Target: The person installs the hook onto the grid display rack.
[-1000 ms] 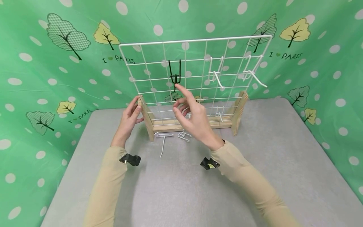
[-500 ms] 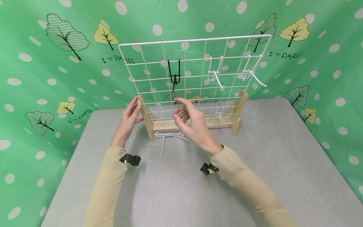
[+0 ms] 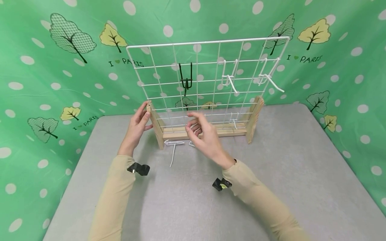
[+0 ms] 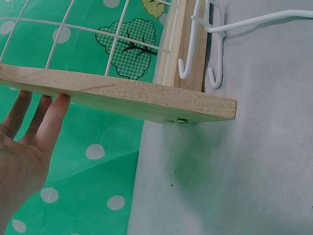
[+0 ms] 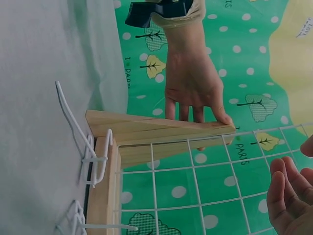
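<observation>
A white wire grid [image 3: 208,42] stands in a wooden frame, leaning back. My left hand [image 3: 137,127] grips the upper part of the left wooden side post [image 3: 155,125], thumb on the near edge and fingers at its outer face, as the left wrist view shows those fingers [image 4: 55,115]. In front of the grid's lower middle hovers my right hand [image 3: 205,135], fingers loosely curled around nothing. A black double-pronged hook [image 3: 186,81] hangs on the grid above it. Two white hooks on the table lie near: one whole [image 3: 174,144], another [image 3: 191,144] mostly hidden behind my right hand.
Two white hooks, one [image 3: 230,79] right of centre and one [image 3: 266,77] near the right edge, hang high on the grid. A smaller white hook [image 3: 234,121] hangs low. The right wooden post [image 3: 255,118] and base bar [image 3: 232,133] complete the frame. A green patterned curtain [image 3: 90,20] surrounds the grey table [image 3: 181,207].
My right hand has moved down from the tip of the black hook to the lower grid, covering more of one table hook. The left hand has stayed on the post.
</observation>
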Tool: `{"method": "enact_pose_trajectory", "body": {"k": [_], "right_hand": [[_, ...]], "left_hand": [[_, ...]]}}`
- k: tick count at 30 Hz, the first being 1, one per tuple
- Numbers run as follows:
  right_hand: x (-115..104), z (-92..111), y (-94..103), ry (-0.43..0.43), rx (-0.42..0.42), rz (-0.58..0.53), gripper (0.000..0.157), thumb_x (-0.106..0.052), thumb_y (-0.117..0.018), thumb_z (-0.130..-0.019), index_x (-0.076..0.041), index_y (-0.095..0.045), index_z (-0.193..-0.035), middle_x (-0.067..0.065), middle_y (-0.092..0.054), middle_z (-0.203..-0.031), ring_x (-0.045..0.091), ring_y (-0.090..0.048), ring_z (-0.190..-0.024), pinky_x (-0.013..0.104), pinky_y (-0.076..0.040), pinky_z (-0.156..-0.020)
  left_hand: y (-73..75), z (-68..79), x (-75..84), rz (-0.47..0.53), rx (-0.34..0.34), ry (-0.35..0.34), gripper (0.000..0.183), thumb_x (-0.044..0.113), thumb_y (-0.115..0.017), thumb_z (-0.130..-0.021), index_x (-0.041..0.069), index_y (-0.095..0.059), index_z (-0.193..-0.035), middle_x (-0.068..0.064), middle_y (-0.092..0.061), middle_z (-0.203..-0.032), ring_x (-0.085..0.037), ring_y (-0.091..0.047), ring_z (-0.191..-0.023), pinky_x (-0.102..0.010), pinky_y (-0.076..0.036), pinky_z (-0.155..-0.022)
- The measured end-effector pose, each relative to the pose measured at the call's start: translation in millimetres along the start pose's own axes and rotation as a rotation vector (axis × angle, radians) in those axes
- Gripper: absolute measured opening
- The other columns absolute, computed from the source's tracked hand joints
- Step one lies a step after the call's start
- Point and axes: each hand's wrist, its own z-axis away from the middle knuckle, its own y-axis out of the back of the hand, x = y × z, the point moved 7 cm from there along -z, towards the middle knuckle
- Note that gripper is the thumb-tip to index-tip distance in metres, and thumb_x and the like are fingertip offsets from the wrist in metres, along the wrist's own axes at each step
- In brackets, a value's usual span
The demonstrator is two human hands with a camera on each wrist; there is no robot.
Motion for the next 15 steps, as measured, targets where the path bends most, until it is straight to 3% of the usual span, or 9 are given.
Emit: {"method": "enact_pose_trajectory", "body": {"k": [15], "right_hand": [[17.8,11.9,-9.2,-0.103,-0.006,-0.029,0.033,0.008,-0.061,-0.088,0.006,-0.054,-0.12,0.015,-0.066,-0.09,0.022,-0.063,-0.072,0.03,-0.056,-0.06]], "left_hand": [[0.1,-0.4,-0.3,0.002,0.001,-0.005,0.053,0.029,-0.043,-0.104,0.02,-0.027,-0.154,-0.02,-0.038,-0.146,-0.035,-0.038,-0.132,-0.037,-0.055,-0.089]]}}
